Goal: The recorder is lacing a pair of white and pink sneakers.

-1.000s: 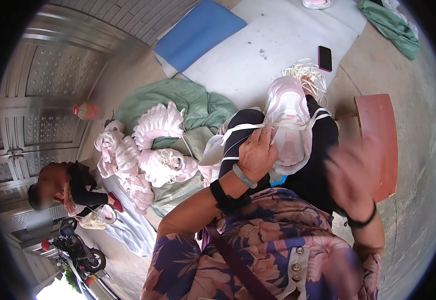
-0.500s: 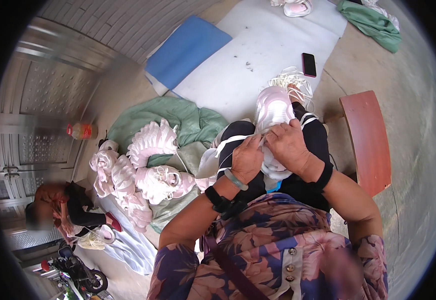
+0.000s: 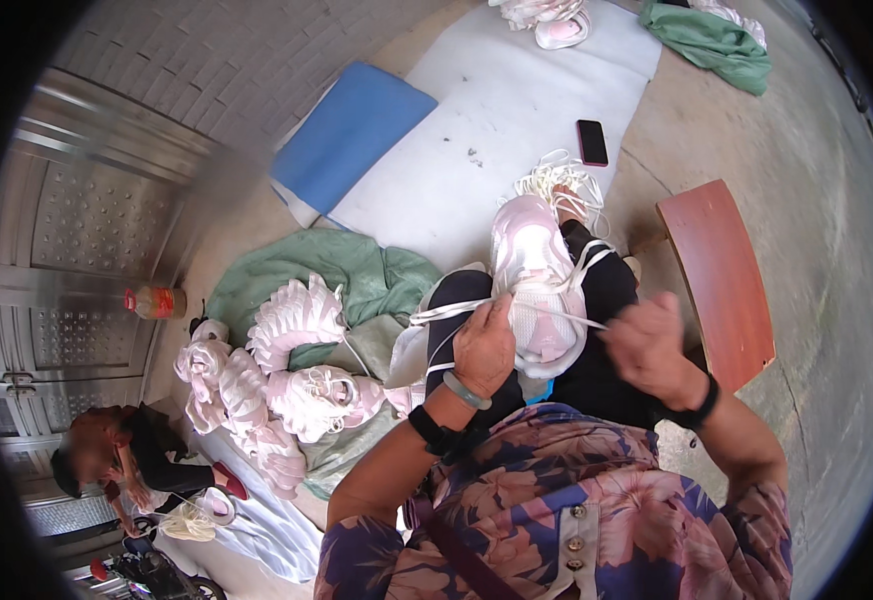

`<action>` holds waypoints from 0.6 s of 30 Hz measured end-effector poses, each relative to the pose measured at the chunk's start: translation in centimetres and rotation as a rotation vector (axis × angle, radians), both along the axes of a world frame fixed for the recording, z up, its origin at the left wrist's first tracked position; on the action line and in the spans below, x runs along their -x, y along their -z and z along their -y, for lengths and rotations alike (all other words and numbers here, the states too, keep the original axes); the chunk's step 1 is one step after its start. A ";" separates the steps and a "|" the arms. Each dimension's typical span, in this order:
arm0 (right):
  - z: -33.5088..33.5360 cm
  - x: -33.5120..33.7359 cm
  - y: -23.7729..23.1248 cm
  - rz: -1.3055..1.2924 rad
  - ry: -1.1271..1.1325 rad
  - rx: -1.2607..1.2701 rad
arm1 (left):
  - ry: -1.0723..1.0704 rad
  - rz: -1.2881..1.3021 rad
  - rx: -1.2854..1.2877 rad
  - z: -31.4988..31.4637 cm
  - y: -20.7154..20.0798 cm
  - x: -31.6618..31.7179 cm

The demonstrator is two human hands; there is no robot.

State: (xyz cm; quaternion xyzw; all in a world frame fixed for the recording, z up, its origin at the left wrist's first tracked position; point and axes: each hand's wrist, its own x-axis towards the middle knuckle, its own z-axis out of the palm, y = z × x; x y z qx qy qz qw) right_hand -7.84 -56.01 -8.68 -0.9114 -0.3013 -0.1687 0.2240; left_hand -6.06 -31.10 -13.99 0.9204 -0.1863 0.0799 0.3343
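Note:
A white and pink sneaker [image 3: 539, 335] rests across my lap between my thighs, with its toe pointing away from me. White shoelace [image 3: 579, 319] stretches over its upper. At the shoe's left edge, my left hand [image 3: 485, 350] is closed, with lace pinched in its fingertips. My right hand [image 3: 649, 348], smeared by motion, is to the right of the shoe, and a taut length of lace runs into its fingers. Other loose lace strands lie over both of my dark trouser legs.
Several pink and white shoe uppers [image 3: 302, 325] are heaped on green cloth [image 3: 377, 275] at left. Beyond my foot are a lace bundle [image 3: 547, 180], a phone [image 3: 592, 143] and a blue pad [image 3: 355, 130] on a white sheet. A wooden stool [image 3: 722, 285] stands right; another person [image 3: 162, 450] sits lower left.
My hands were together over the shoe. My right hand has pulled away to the right, drawing lace out taut, while my left has stayed by the shoe's left edge. The view has shifted slightly.

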 end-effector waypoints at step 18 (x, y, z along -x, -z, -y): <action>2.5 2.3 -1.0 -0.213 0.192 -0.290 | -0.026 0.092 -0.080 -2.4 -0.2 -4.3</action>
